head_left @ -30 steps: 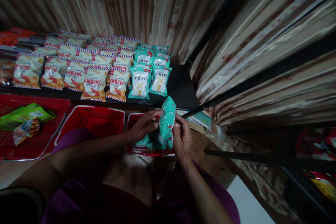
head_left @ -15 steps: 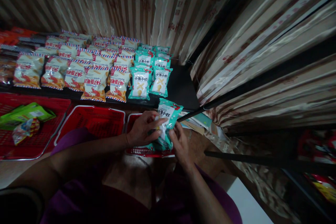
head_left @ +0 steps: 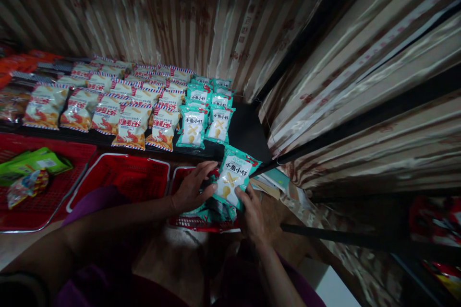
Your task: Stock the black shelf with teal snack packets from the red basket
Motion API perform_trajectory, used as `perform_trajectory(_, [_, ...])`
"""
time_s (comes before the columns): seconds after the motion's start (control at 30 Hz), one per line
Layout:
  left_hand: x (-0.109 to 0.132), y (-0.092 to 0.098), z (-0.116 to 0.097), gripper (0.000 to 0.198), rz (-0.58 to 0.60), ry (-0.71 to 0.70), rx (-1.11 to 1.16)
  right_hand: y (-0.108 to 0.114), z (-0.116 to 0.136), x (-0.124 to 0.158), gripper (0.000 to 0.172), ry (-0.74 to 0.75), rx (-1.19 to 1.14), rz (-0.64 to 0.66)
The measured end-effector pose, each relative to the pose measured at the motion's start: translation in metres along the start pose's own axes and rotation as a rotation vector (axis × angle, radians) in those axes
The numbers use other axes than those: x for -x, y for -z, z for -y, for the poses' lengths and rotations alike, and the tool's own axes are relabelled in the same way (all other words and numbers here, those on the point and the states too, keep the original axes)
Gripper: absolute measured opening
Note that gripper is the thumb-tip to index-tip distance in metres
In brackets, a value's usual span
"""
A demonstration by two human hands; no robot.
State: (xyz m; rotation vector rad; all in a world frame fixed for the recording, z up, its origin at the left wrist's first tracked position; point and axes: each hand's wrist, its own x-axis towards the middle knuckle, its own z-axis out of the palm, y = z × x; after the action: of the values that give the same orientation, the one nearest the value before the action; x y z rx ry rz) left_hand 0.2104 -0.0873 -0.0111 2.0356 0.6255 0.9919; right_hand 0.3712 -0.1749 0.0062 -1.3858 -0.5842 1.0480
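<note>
A teal-and-white snack bag [head_left: 232, 175] is tilted above the right-hand red basket, its printed front facing up. My right hand [head_left: 250, 206] grips it by the lower right edge, thumb on the front. At the bag's left edge is my left hand [head_left: 194, 187], fingers apart and the thumb tip close to the edge; whether it touches cannot be made out. Beneath both hands, more teal bags [head_left: 212, 212] lie in the red basket [head_left: 183, 223]. Matching teal bags [head_left: 192, 127] stand in two columns on the black shelf [head_left: 248, 127].
White-and-orange snack bags [head_left: 131, 124] fill the shelf further left. A red basket [head_left: 126, 172] sits below the shelf, beside another basket [head_left: 77, 187] holding green packets [head_left: 39, 163]. A black bar [head_left: 324, 115] slants along the striped curtain [head_left: 378, 91] at the right.
The teal bag has turned and risen slightly in my right hand, its front now more exposed. My left hand's fingers have come off the front. The view has tilted up slightly.
</note>
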Motion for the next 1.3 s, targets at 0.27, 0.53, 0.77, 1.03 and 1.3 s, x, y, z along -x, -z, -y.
perform_trajectory(0.27, [0.002,-0.009,0.004,0.053,0.069,0.213,0.204,0.002,-0.005,-0.008,0.064,-0.017,-0.023,-0.043])
perform_trajectory(0.53, [-0.016,-0.007,0.009,0.045,-0.072,0.162,0.164,-0.008,-0.002,-0.027,0.057,0.183,0.148,-0.052])
perform_trajectory(0.77, [-0.043,-0.004,0.013,0.046,-0.160,0.066,0.032,-0.026,0.006,-0.069,0.061,0.406,0.237,-0.072])
perform_trajectory(1.03, [-0.061,-0.006,0.026,0.050,-0.133,-0.024,-0.102,-0.038,0.010,-0.110,0.061,0.505,0.258,-0.108])
perform_trajectory(1.3, [-0.062,-0.008,0.035,0.051,-0.114,0.000,-0.169,-0.046,0.000,-0.120,0.061,0.529,0.263,-0.142])
